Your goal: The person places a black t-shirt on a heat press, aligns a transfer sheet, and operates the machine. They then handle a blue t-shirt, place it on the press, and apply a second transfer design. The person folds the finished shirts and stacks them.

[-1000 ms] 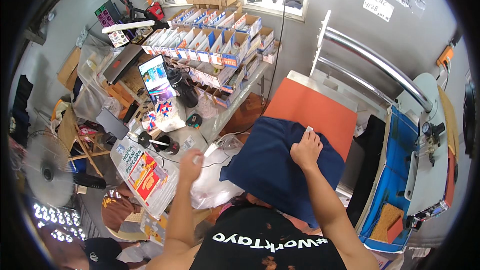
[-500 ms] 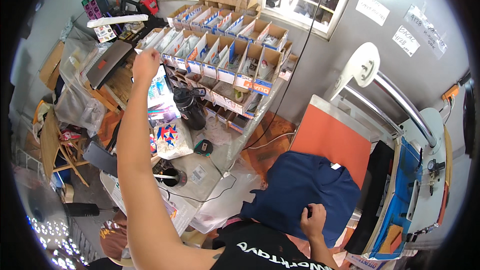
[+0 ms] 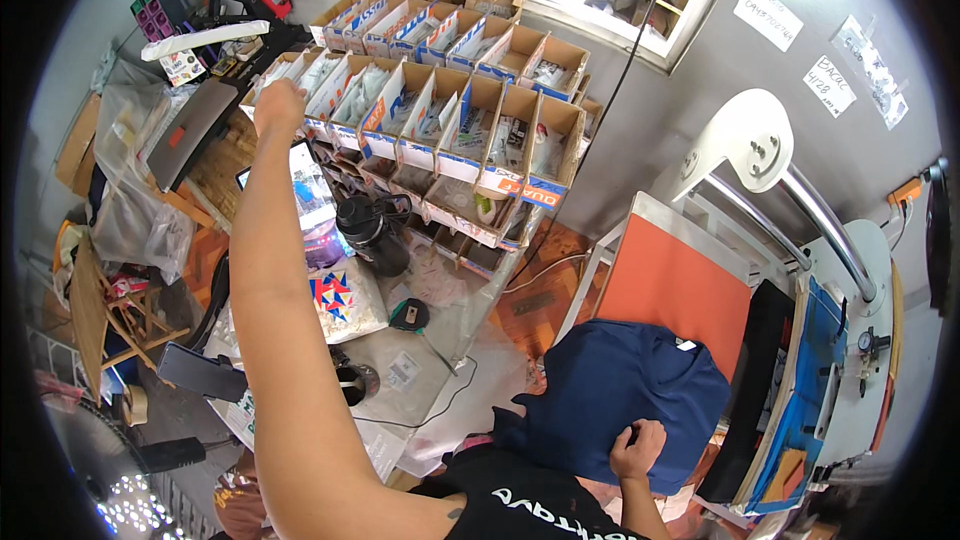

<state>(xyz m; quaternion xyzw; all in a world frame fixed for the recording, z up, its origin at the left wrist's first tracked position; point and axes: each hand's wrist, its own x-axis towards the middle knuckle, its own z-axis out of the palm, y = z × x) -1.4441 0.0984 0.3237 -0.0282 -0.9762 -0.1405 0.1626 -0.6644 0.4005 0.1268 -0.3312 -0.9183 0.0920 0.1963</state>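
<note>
My left arm stretches far forward, and my left hand (image 3: 278,107) is at the leftmost compartment of the front row of cardboard bins (image 3: 430,120). Its fingers are bent inward; what they hold, if anything, is hidden. Clear plastic packets (image 3: 362,90) fill the compartments beside it. My right hand (image 3: 638,448) rests with curled fingers on a navy blue shirt (image 3: 620,390), with nothing visible in its grasp. The shirt lies partly over the orange platen (image 3: 680,265) of a heat press.
Below my left arm are a lit tablet (image 3: 313,190), a black jug (image 3: 372,235), a patterned plastic bag (image 3: 350,300), a tape measure (image 3: 408,315) and a dark mug (image 3: 357,380). The press's white arm (image 3: 755,140) and chrome bars rise at the right. A fan (image 3: 90,440) stands lower left.
My left hand has moved from above the tablet to the leftmost front bin. My right hand stays on the shirt. The whole view has shifted slightly.
</note>
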